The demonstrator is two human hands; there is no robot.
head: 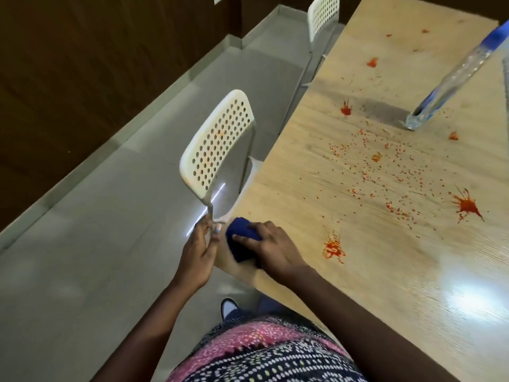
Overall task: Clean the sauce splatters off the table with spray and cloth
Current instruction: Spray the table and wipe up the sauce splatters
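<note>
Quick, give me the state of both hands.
Left hand: open, fingers by the chair frame, holding nothing.
Right hand: gripping the blue cloth at the table edge.

Pale glossy floor point(115, 216), dark wood-panelled wall point(82, 64), two white perforated chairs point(217, 144).

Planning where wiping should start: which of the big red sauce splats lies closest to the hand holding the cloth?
The splat near the table's front edge, just beside the right hand gripping the blue cloth; the others sit farther up the table.
</note>
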